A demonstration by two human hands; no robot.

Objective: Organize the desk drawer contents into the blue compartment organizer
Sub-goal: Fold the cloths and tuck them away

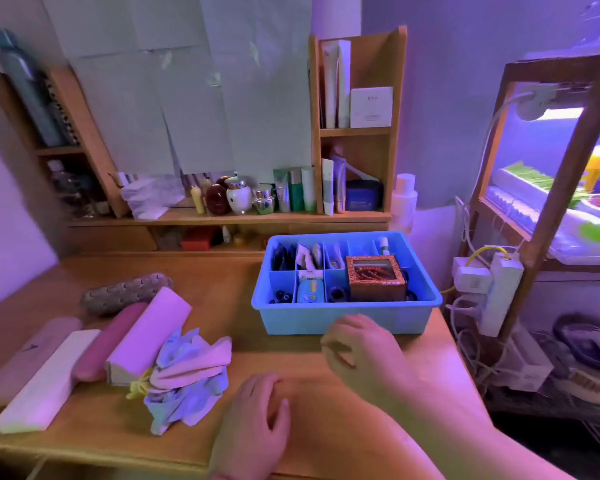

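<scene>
**Blue organizer sitting part-filled at the back right of the desk, both hands holding nothing**

The blue compartment organizer (pixel 347 317) is sitting on the wooden desk (pixel 309 368), toward its back right, with its right wall close to the desk's right edge. Its near wall is hiding the floor of the front compartments, so the small dark items (pixel 281 296) at the front left are showing only as blurred shapes; they may be caps or clips, but that is hard to tell. A light blue tin (pixel 310 292) is lying in the next front cell, and an ornate brown box (pixel 376 277) is standing in the larger right section, covering whatever is behind it. Papers and packets in the rear cells are smeared by blur.

The right hand (pixel 364 348) is hovering just in front of the organizer's near wall, fingers loosely curled and gripping nothing. The left hand (pixel 257 420) is resting flat on the desk near the front edge, fingers relaxed and holding nothing; its wrist is cut off by the bottom of the frame.

To the left, a pink case (pixel 153 332), a maroon case (pixel 110 341), a white case (pixel 45 379) and a crumpled cloth pouch (pixel 187 375) are lying side by side, touching. A bare strip of desk is lying open between the pouch and the organizer, and the hands are occupying part of it.
</scene>
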